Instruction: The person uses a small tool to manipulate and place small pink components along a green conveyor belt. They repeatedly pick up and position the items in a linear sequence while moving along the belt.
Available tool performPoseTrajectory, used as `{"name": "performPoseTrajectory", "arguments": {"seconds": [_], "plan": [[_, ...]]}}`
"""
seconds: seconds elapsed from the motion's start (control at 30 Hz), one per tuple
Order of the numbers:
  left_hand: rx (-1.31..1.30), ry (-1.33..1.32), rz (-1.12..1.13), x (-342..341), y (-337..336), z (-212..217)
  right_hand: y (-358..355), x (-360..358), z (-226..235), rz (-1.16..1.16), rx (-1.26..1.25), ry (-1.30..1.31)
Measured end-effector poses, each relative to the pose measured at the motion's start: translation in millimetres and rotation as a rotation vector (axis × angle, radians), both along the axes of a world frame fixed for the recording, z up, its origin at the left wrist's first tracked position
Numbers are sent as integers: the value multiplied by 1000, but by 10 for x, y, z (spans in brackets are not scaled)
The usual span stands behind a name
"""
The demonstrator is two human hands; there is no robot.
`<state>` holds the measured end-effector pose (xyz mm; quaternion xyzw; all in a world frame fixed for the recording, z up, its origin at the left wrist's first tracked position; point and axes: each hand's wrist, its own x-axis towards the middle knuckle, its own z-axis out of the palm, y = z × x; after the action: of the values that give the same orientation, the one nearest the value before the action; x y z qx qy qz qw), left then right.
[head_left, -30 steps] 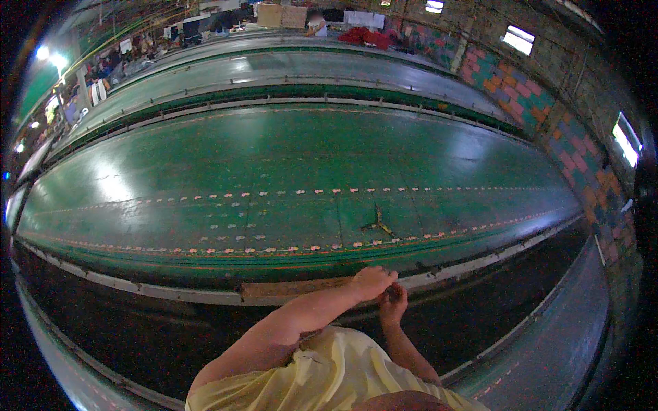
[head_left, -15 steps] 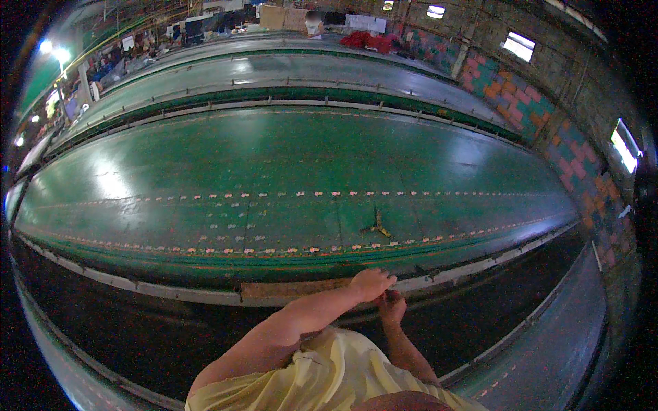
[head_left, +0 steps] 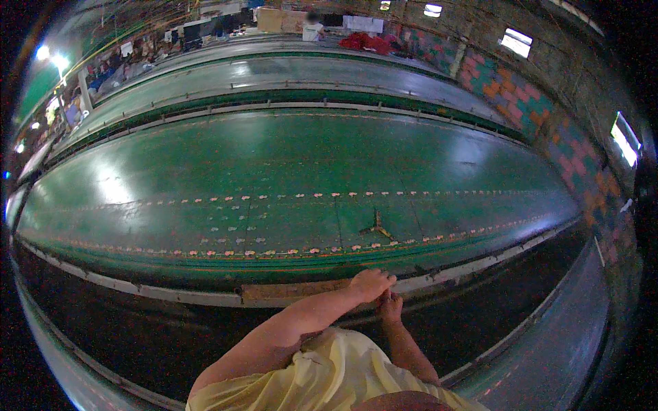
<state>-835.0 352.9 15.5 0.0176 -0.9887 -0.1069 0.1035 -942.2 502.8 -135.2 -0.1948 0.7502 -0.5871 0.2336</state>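
Observation:
My left hand [head_left: 371, 283] and my right hand [head_left: 391, 305] meet in front of me, fingers curled and touching each other, just over the pale near rail [head_left: 171, 294] of a long green table [head_left: 274, 171]. Whether anything small sits between the fingers is too small to tell. My left forearm reaches out from a yellow shirt [head_left: 322, 377]. A small three-armed yellowish piece [head_left: 375, 226] lies on the table beyond my hands, apart from them.
Rows of small pale marks [head_left: 274, 250] run along the green surface. A brown board [head_left: 295, 291] sits in the rail by my hands. A second long table [head_left: 288, 72] lies behind. A patterned wall [head_left: 548, 116] stands at right, and a person [head_left: 313, 27] far back.

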Motion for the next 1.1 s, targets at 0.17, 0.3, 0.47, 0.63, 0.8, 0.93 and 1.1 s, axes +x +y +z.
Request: {"name": "performPoseTrajectory", "arguments": {"seconds": [0.17,0.3,0.47,0.63,0.8,0.93,1.1], "plan": [[9,-34,9,87,-143,-116,-86,327,456,-18,161,365],[19,-36,1,81,-130,-100,-44,445,726,12,294,591],[-1,-13,30,87,-133,-116,-90,447,771,54,456,567],[1,-25,36,71,-131,-118,-99,216,318,97,234,519],[11,-23,13,20,-71,-78,-48,16,-79,40,33,246],[16,18,6,79,-146,-160,-92,185,235,61,146,506],[18,30,9,106,-126,-161,-90,371,632,50,384,568]]}}
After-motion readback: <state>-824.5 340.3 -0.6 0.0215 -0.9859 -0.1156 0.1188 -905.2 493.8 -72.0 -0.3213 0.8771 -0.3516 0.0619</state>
